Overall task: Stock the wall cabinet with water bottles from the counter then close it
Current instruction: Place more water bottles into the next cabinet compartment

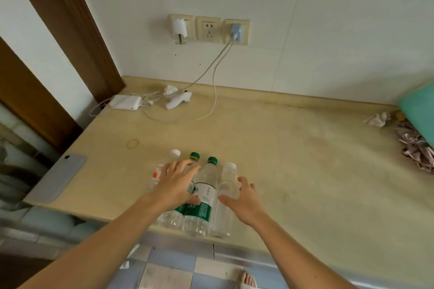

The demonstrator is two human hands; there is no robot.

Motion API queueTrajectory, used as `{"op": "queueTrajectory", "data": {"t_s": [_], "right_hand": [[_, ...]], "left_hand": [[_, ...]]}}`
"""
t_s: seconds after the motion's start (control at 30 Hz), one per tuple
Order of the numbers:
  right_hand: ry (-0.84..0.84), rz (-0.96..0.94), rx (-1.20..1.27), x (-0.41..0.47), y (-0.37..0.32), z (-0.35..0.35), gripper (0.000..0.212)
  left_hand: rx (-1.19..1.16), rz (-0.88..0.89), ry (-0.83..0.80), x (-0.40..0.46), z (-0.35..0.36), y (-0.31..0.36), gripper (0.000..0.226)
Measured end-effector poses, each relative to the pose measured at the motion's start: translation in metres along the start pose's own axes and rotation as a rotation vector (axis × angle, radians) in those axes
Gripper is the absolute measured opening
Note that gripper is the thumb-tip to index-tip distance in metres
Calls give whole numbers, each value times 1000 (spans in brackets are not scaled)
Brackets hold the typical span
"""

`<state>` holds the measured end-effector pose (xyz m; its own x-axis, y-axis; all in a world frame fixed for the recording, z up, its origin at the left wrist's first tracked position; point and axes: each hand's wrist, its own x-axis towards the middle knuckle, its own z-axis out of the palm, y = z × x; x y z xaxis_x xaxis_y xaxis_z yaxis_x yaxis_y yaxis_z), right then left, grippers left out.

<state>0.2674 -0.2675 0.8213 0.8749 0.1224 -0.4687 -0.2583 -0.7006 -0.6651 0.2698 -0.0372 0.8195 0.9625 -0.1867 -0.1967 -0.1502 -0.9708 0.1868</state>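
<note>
Several clear water bottles stand side by side at the counter's [293,171] front edge: one with a white cap and red label [156,175], two with green caps and green labels [204,197], and a plain white-capped bottle [226,197] on the right. My left hand [177,183] lies over the left green bottle, fingers spread, thumb against the label. My right hand [245,199] cups the plain bottle's right side, thumb in front of it and fingers behind. The wall cabinet is out of view.
A grey phone [57,177] lies at the counter's left edge and a rubber band [133,143] beyond the bottles. Chargers and cables [150,103] sit at the back under wall sockets [208,29]. Crumpled tissue and cloth [415,148] are at the right. A brown door frame [77,30] rises left.
</note>
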Motion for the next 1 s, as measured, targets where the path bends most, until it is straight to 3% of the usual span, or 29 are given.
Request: {"op": "queueTrajectory", "data": {"t_s": [0.47,0.67,0.77,0.87,1.0], "right_hand": [[48,136,175,5,12,4,83],[44,168,208,1,22,-16,72],[15,187,224,-1,31,-28,74],[-43,217,266,0,35,-38,72],[-76,236,225,6,30,-41,68]], "left_hand": [[136,-8,45,-6,15,52,90],[-323,-62,-10,-8,26,69,77],[-600,-170,-133,-5,26,67,87],[-715,-250,-223,7,24,69,91],[-773,-350,-211,24,22,77,82]]}}
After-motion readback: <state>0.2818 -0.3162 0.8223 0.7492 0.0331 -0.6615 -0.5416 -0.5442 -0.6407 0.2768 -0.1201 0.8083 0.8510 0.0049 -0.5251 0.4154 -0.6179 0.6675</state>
